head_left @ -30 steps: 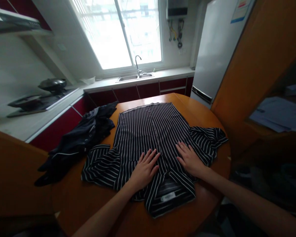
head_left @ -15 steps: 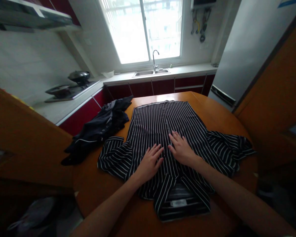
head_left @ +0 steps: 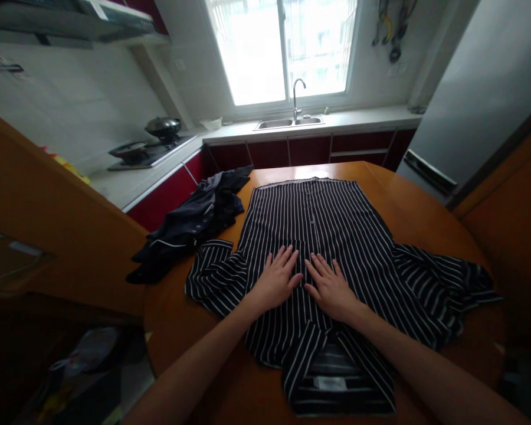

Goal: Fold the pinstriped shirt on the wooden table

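Observation:
A black shirt with white stripes [head_left: 287, 218] lies spread on a round wooden table [head_left: 393, 195], its collar [head_left: 298, 369] toward me and its hem at the far side. Both sleeves stretch out sideways, with some creases. My left hand [head_left: 274, 280] rests flat on the shirt's upper front, fingers apart. Beside it my right hand [head_left: 331, 289] also lies flat, fingers spread, close to the button line. Neither hand grips the cloth. A pale label shows inside the collar.
Dark bundled clothing [head_left: 190, 221] lies at the table's left edge. Beyond the table runs a counter with a sink [head_left: 287, 122] and a stove carrying a wok [head_left: 163, 127] and a pan [head_left: 130, 152]. A refrigerator [head_left: 478, 88] stands at the right.
My right hand has slid a little toward the collar, and my left hand has moved slightly toward the hem. The camera view has shifted to the left. The shirt stays spread.

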Motion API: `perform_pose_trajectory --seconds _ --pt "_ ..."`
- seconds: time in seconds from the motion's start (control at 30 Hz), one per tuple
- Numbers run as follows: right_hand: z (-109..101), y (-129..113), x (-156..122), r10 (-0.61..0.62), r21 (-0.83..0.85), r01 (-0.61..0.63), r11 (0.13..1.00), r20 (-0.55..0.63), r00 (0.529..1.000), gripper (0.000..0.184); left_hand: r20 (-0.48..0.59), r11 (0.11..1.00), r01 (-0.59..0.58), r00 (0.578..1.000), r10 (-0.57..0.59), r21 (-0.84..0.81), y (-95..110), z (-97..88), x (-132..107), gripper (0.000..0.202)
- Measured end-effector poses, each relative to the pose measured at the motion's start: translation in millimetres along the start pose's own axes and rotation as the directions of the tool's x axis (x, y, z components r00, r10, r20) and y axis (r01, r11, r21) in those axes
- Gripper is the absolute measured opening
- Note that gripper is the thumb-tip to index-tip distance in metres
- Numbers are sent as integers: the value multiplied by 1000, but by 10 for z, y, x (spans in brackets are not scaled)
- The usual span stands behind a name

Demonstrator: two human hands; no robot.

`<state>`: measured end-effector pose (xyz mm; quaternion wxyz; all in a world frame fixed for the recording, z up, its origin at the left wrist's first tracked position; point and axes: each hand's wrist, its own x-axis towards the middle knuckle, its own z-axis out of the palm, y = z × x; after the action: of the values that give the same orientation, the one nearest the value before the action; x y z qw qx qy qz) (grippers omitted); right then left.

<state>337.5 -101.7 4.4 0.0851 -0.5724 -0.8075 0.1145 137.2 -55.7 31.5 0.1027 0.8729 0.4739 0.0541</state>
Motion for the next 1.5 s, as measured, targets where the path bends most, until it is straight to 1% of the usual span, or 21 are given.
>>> perform_pose_trajectory --seconds 0.07,0.1,0.17,0.37,0.47,0.53,0.7,0.87,1.0,1.2,1.27,1.4,1.5 --pt "4 4 2 3 5 -3 1000 -7 1000 62 47 999 -2 999 0 44 -39 7 143 63" --pt "7 8 2 5 10 -5 1000 -11 1000 63 50 998 16 999 -19 65 -69 20 201 62" --pt "9 17 1 7 22 -6 1000 -17 1000 63 17 992 76 997 -78 96 -146 60 276 61" --pt "-8 35 -5 -5 52 6 999 -24 1000 62 -73 972 201 978 -193 125 -379 156 280 60" --pt "-25 29 -10 5 59 -3 998 -26 1000 61 -109 954 271 960 -258 124 -435 169 284 62" --pt "-31 25 -13 6 66 -5 998 -24 1000 61 -126 949 291 953 -276 119 -456 181 293 62" --pt "1 36 -17 1 67 2 998 -43 999 61 -188 955 282 947 -262 88 -505 204 293 57" --pt "70 78 -16 -9 62 14 998 -65 998 61 -159 968 237 962 -223 77 -529 165 276 55" --pt "82 92 -26 -18 65 23 998 -76 997 60 -168 962 266 953 -251 68 -541 143 278 53" --pt "45 84 -31 -17 73 22 997 -65 998 60 -190 953 301 938 -288 44 -560 159 289 53" --pt "42 88 -29 -16 81 21 997 -66 998 59 -187 958 285 944 -273 42 -564 157 289 54" --pt "47 99 -31 -21 83 27 996 -73 997 60 -148 978 195 972 -183 68 -568 144 298 56" --pt "54 104 -36 -17 75 23 997 -71 997 59 -130 979 189 975 -178 77 -568 143 317 55"
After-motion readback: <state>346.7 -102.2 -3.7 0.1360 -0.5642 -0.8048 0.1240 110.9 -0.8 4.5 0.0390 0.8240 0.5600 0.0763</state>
